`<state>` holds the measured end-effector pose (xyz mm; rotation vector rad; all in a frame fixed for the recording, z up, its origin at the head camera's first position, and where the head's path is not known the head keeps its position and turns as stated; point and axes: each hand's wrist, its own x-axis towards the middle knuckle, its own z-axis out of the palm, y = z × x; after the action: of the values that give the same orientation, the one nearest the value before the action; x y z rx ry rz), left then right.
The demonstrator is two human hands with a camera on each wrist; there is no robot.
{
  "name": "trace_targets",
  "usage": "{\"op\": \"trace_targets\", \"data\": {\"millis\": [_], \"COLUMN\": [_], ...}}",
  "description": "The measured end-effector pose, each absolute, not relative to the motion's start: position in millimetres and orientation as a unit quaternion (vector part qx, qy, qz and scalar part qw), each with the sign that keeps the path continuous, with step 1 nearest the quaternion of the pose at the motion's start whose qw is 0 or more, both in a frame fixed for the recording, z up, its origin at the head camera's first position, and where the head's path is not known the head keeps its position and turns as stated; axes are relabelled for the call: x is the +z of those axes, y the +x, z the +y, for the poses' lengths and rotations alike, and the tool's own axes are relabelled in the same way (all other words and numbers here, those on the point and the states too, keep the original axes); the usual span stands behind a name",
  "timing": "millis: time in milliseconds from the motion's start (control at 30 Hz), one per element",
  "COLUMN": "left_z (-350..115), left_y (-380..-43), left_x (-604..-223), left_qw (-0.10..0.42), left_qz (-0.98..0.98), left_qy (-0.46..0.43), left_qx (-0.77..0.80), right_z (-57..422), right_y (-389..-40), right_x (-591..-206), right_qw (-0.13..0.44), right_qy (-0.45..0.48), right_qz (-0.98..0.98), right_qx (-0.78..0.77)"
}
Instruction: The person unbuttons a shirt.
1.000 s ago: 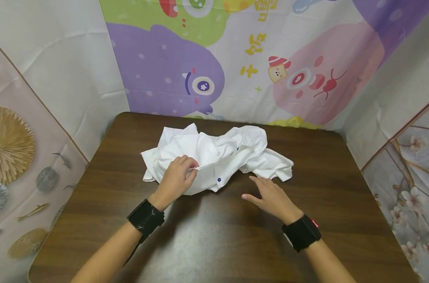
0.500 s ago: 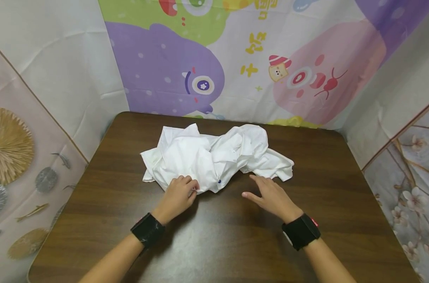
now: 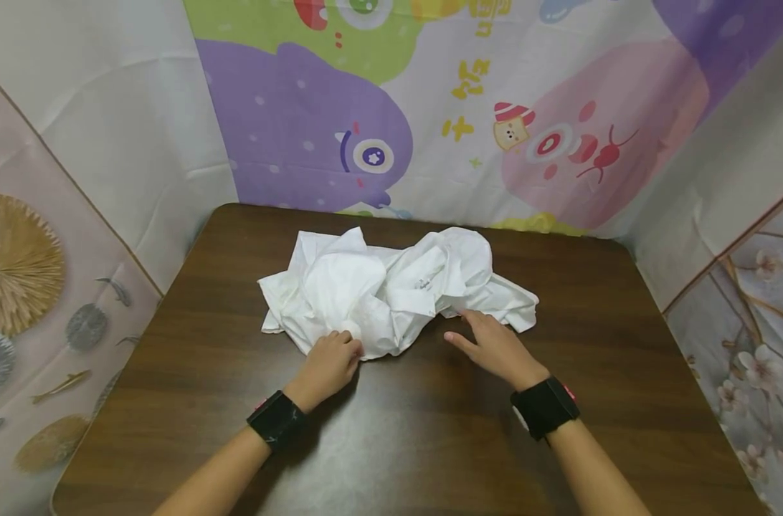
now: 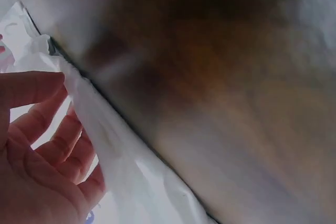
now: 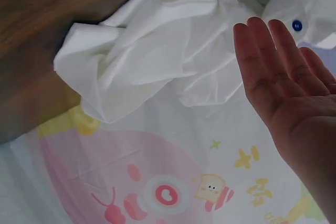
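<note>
A crumpled white shirt [image 3: 346,287] lies bunched along the far half of the table. Small dark print shows on its inner side in the head view, and a blue button [image 5: 297,25] shows in the right wrist view. My left hand [image 3: 329,368] pinches the shirt's near edge between thumb and fingers; in the left wrist view the cloth hangs along the fingertips. To the right, my right hand [image 3: 495,349] is held with fingers extended and thumb apart, its fingertips close to the shirt's near edge and nothing in its grasp.
The dark wooden table [image 3: 404,444] has rounded corners. Behind it hangs a cartoon-printed cloth [image 3: 456,186], with patterned panels on both sides. A black band [image 3: 277,419] is strapped round each wrist.
My left hand has come down and nearer with the shirt's edge. The front folds have dropped, the blue buttons have gone from the head view, and print now shows. My right hand has barely shifted.
</note>
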<state>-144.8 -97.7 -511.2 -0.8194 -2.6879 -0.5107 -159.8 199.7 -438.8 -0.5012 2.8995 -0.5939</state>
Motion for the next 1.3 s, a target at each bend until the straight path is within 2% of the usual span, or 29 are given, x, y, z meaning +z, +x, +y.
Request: {"op": "trace_targets", "data": {"millis": [267,633,767,967,1300], "left_z": [-97.9,-100.0,-100.2,-99.9,-101.7], "left_y": [-141.7,-138.3,-140.8,-147.8,-154.0], "left_x": [-506.3,-503.5,-502.5,-499.0,-497.3], "left_qw": [0.106,0.083,0.076,0.046,0.018], "left_qz": [-0.935,-0.935,-0.935,-0.937,-0.934], "left_qy": [-0.271,-0.279,-0.280,-0.273,-0.285], "left_qx": [-0.202,-0.202,-0.204,-0.215,-0.214], "right_z": [197.4,187.1,183.7,179.0,175.7], "right_y": [-191.9,-246.2,-261.9,-278.2,-284.1], "right_x": [-420.0,-411.2,-417.3,-431.2,-445.8], "right_qw": [0.055,-0.021,-0.009,0.044,0.078], "right_qy": [-0.171,-0.139,-0.136,-0.128,-0.128], "right_qz": [0.952,0.953,0.951,0.941,0.945], "right_qx": [-0.249,-0.270,-0.276,-0.311,-0.290]}}
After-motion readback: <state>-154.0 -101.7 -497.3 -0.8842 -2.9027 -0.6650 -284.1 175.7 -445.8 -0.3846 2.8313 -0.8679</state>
